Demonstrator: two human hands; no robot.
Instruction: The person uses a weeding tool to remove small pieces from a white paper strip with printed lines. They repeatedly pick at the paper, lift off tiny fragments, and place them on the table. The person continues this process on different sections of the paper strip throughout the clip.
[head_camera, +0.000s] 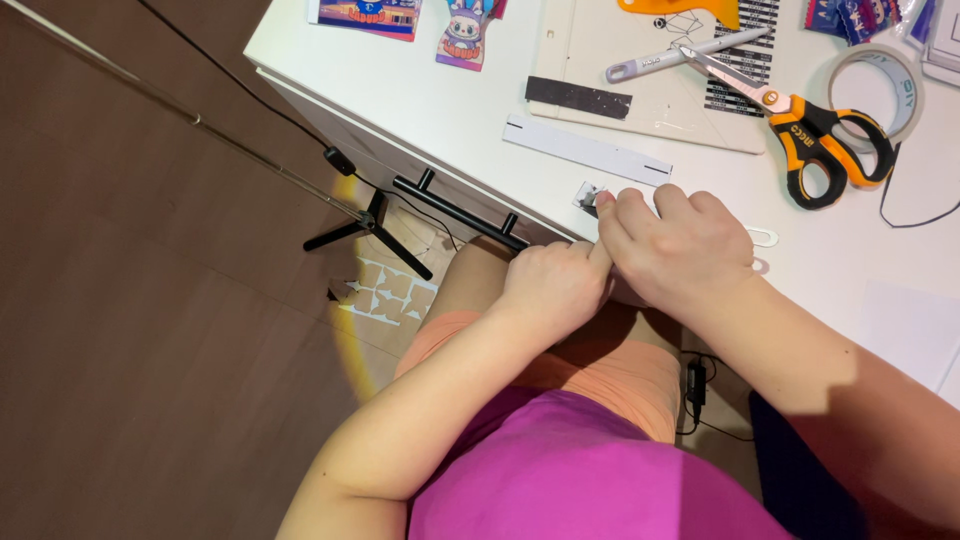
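My left hand (555, 285) and my right hand (672, 245) meet at the near edge of the white desk (440, 110). Together they pinch a small folded piece of white and dark paper (588, 196) that pokes out beyond my right fingertips. The left fist is closed just below the desk edge, knuckles up. Most of the paper piece is hidden under my fingers. A long white paper strip (585, 150) lies just beyond the hands.
Orange-handled scissors (810, 140), a roll of clear tape (880, 85), a grey marker (680, 55), a black strip (578, 97), a white card sheet (650, 100) and colourful character cards (465, 35) lie on the desk. A black drawer handle (460, 212) and a tripod (370, 225) sit below.
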